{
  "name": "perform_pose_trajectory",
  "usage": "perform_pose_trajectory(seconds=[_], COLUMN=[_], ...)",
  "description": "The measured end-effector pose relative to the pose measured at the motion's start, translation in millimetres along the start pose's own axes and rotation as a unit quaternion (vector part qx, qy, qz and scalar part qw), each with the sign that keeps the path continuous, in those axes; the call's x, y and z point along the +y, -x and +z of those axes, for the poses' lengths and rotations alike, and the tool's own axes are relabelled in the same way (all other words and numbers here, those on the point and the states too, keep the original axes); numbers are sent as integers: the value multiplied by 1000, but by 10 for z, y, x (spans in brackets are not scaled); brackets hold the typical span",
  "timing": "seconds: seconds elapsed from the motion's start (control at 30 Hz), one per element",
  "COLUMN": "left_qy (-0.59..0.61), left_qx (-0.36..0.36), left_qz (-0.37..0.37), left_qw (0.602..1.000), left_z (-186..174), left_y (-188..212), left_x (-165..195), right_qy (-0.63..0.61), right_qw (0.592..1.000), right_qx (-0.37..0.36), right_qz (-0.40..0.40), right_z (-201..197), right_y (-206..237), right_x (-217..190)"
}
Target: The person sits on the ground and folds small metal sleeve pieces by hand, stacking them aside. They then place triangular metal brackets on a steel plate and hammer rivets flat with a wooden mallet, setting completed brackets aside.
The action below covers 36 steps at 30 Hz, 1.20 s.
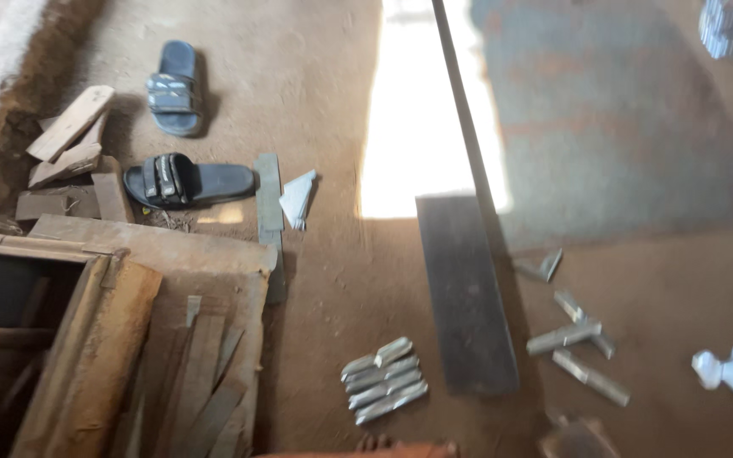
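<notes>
While my hands are out of shot, so grip unknown, short wood pieces (383, 380) lie stacked on floor (324, 102) beside dark plank (466, 297), w/ others (577, 348) loose, unstacked.

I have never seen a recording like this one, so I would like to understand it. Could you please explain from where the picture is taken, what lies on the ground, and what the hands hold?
There is no machine here. A person wears one camera on the head, and it looks down at a brown earthen floor. No hand is in view, so nothing is seen held. At the bottom edge, what may be toes show. On the floor lie a pair of dark strapped sandals, a long dark flat wooden plank, a neat row of short grey wooden pieces, a few loose grey pieces and crumpled white paper. At the left stands a rough brown wooden frame with offcuts behind it.
</notes>
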<state>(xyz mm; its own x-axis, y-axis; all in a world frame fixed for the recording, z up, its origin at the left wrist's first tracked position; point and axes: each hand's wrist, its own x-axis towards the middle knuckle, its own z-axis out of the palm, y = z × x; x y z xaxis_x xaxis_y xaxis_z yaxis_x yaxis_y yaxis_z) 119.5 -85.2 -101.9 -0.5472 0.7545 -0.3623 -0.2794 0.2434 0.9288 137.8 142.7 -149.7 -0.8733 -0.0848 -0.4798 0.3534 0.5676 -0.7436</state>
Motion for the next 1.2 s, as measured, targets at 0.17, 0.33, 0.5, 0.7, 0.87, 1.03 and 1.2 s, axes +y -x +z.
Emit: perform_pose_trajectory(seconds=[0.17,0.33,0.5,0.7,0.87,1.03,1.2], left_qy=[240,385,314,-43,-66,-28,43], left_qx=[77,89,126,268,210,164,128], left_qz=[84,114,220,238,193,137,148], left_qw=[964,911,915,933,956,976,980], left_z=[19,182,311,239,250,252,231], left_y=[-111,-158,-226,-252,-297,-347,-330], left_x=[95,166,240,619,959,1041,994], right_qy=[-15,-36,17,11,-45,-145,-197], right_qw=[1000,999,993,964,963,971,959], right_qx=[1,12,115,193,179,133,106], right_qz=[-1,-1,33,-182,-197,-133,-172], right_z=[-156,-71,-383,-818,-865,-923,-942], right_y=[-317,-88,693,915,855,887,897], right_x=[-382,-161,-152,-778,-882,-787,-738])
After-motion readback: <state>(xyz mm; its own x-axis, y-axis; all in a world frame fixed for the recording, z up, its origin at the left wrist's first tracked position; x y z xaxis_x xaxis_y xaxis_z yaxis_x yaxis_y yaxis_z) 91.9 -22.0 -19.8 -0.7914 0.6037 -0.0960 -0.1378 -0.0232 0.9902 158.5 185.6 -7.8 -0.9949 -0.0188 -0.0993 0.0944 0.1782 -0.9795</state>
